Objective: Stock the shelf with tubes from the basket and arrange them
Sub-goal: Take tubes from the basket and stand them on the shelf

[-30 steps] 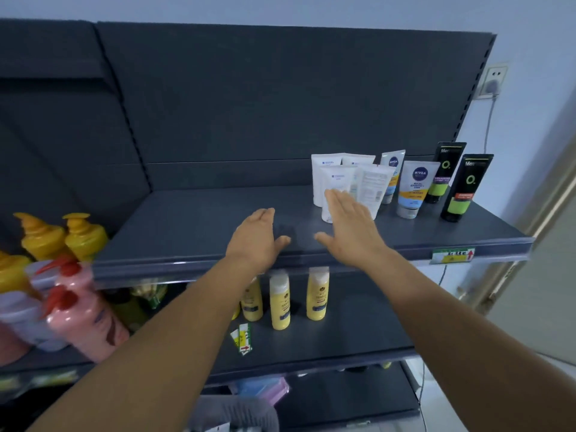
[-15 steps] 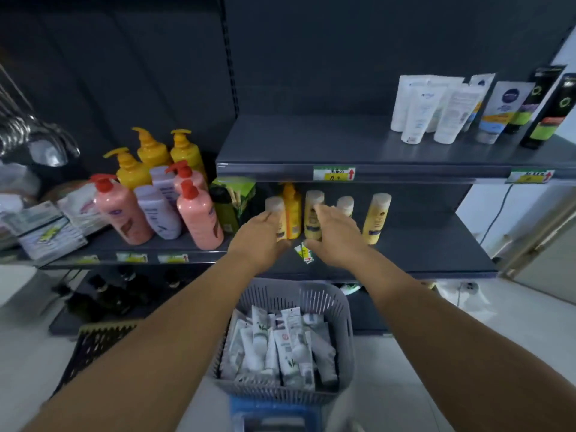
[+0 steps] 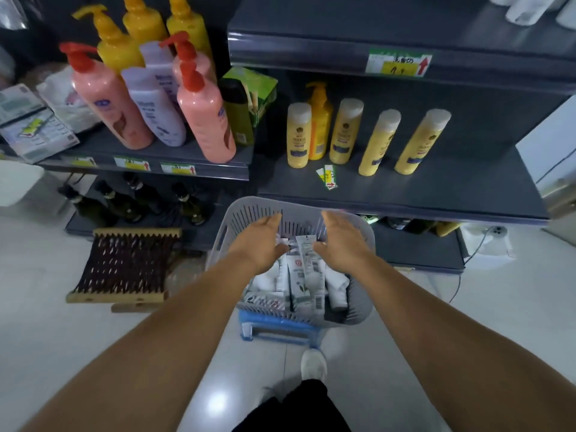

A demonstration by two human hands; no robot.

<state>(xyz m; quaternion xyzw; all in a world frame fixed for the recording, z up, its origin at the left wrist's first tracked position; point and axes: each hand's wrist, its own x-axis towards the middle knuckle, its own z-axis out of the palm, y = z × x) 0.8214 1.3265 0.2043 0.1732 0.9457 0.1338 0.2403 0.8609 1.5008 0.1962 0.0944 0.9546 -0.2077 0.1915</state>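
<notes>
Both hands hover over the basket (image 3: 240, 213), left hand (image 3: 260, 243) and right hand (image 3: 341, 241) each with an empty, spread grip, flanking an upright tube (image 3: 307, 249) standing between them, slightly nearer the right.

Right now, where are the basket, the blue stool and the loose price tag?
basket (image 3: 249, 210), head view, far rim.
blue stool (image 3: 274, 322), head view, front edge of seat.
price tag (image 3: 327, 177), head view, middle of the strip.
</notes>
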